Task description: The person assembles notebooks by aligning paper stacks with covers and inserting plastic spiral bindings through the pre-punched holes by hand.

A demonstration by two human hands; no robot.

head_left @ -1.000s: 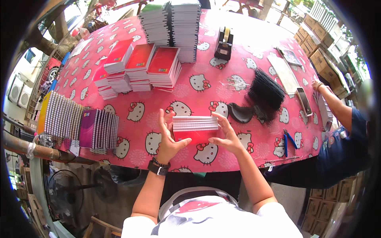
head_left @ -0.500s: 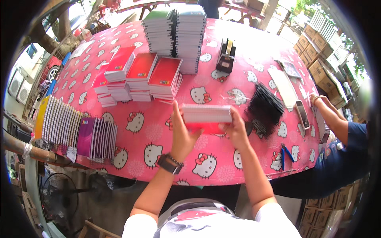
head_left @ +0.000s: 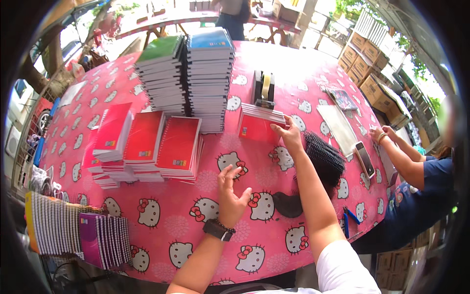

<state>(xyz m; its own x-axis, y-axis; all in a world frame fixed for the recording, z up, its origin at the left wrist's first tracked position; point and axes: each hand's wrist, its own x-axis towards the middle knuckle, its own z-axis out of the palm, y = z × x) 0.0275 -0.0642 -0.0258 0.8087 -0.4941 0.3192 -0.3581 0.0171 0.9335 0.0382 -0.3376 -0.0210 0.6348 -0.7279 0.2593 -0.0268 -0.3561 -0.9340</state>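
With my right hand (head_left: 289,134) I grip the right edge of a small stack of red-covered notebooks (head_left: 258,128), thumb over the top cover. The stack sits just in front of a black tape dispenser (head_left: 264,90). My left hand (head_left: 232,196), with a dark band at the wrist, hovers empty over the table, its fingers apart. To its left are several piles of red notebooks (head_left: 178,142). A bundle of black binding coils (head_left: 323,159) lies under and beside my right forearm.
Tall stacks of green-covered notebooks (head_left: 159,73) and blue-covered notebooks (head_left: 210,78) stand behind. Yellow notebooks (head_left: 51,223) and purple notebooks (head_left: 103,240) line the left edge. A phone (head_left: 364,159), blue-handled pliers (head_left: 348,221) and a co-worker's arms (head_left: 404,152) are at right.
The red notebooks held between both hands have moved forward to the tape dispenser. My left hand has let go and drawn back; my right still holds them. The view has shifted.
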